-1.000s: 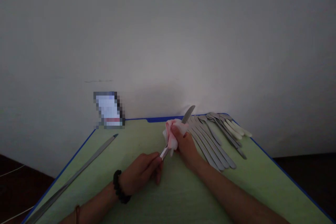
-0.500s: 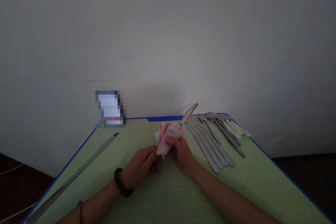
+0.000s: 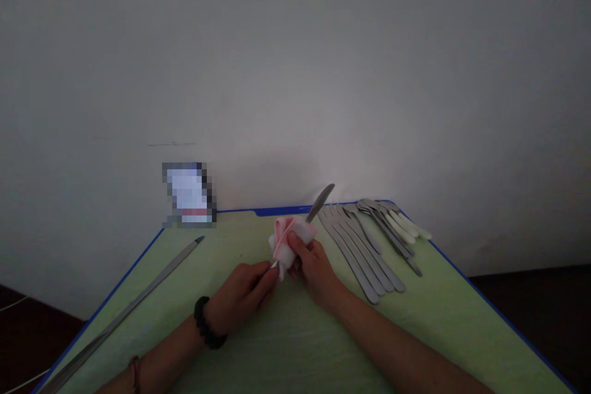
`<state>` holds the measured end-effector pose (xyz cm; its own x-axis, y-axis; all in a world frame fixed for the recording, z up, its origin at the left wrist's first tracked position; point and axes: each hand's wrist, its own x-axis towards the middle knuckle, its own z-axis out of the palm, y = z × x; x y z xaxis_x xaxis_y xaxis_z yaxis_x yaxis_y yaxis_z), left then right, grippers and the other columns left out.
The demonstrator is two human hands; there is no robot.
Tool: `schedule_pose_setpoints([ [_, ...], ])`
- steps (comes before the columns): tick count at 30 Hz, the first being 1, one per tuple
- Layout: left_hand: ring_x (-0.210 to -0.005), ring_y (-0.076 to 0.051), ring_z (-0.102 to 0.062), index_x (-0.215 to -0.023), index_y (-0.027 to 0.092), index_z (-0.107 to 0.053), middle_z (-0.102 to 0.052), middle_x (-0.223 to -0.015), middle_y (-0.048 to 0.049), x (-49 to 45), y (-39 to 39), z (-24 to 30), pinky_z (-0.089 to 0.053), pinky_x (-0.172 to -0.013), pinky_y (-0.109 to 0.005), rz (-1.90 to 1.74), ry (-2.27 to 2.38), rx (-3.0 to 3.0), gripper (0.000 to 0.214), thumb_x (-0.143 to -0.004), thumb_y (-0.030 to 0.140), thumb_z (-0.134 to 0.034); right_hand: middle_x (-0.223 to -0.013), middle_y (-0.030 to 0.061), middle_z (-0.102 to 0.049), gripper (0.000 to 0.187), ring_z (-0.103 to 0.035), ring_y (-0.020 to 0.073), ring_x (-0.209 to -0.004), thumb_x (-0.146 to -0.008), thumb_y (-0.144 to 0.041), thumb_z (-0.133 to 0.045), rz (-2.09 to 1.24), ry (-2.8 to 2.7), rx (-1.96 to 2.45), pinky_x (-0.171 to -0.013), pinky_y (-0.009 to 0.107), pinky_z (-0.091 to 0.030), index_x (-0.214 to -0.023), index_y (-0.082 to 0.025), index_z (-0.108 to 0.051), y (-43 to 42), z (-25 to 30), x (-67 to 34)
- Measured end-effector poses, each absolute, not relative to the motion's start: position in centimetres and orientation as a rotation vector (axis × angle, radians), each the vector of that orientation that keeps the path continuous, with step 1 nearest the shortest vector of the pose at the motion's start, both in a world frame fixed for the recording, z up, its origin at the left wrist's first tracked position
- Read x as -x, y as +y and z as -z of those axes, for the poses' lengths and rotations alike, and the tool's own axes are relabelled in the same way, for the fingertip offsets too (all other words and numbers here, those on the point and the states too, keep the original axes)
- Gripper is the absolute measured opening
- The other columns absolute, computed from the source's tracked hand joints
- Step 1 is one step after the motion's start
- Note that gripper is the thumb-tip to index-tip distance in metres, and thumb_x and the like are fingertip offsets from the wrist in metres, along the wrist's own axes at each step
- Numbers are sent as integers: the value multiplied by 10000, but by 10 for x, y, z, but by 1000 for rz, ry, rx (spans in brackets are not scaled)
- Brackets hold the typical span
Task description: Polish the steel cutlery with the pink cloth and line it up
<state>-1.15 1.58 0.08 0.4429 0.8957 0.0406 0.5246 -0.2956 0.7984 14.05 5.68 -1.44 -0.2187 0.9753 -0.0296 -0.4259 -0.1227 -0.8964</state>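
Observation:
A table knife is held slantwise above the table, its blade pointing up and to the right. My left hand pinches the low end of its handle. Around the middle of the knife, my right hand grips a folded pink and white cloth, thumb on top. The cloth hides most of the handle. Just right of my right hand, several forks lie side by side on the green table.
Several spoons and knives, some with white handles, lie at the back right. Along the left edge stretches a long thin metal strip. A blurred phone leans against the wall at the back left.
My right thumb now lies further up on the cloth, and the knife blade points more steeply. The whole view has shifted slightly. Both hands keep their hold.

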Motion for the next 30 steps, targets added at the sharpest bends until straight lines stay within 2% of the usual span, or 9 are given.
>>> schedule_pose_setpoints([
  [4, -426, -89, -376, -596, 197, -429, -428, -474, 55, 12, 13, 0, -312, -458, -204, -598, 1157, -1994, 447, -935, 463, -310, -436, -78, -407, 436, -323, 47, -357, -649, -553, -703, -1605, -821, 823, -338, 195, -240, -616, -181, -477, 58, 12, -140],
  [10, -496, -109, -463, -672, 186, -491, -514, -534, 29, 9, 13, -2, -382, -538, -215, -614, 1167, -1936, 458, -950, 473, -268, -437, -76, -416, 437, -325, 44, -353, -645, -550, -709, -1614, -852, 823, -329, 193, -229, -613, -178, -481, 57, 11, -139],
  [18, -461, -111, -442, -635, 202, -457, -498, -508, 37, 5, 15, 2, -356, -497, -219, -506, 1285, -1974, 457, -942, 490, -278, -401, -73, -410, 424, -335, 52, -325, -667, -549, -690, -1581, -1052, 894, -318, 197, -233, -608, -178, -494, 54, 11, -139],
  [25, -466, -111, -442, -629, 199, -456, -489, -514, 36, 2, 15, -2, -349, -499, -215, -490, 1285, -2026, 433, -938, 454, -291, -432, -71, -414, 427, -348, 58, -347, -676, -573, -671, -1566, -1020, 909, -333, 198, -251, -647, -180, -506, 51, 6, -140],
  [30, -435, -104, -378, -622, 208, -413, -429, -495, 50, 2, 12, -5, -295, -463, -218, -497, 1261, -2082, 388, -926, 423, -306, -470, -64, -434, 440, -362, 67, -389, -646, -585, -689, -1590, -971, 919, -361, 203, -282, -671, -171, -539, 57, 12, -139],
])
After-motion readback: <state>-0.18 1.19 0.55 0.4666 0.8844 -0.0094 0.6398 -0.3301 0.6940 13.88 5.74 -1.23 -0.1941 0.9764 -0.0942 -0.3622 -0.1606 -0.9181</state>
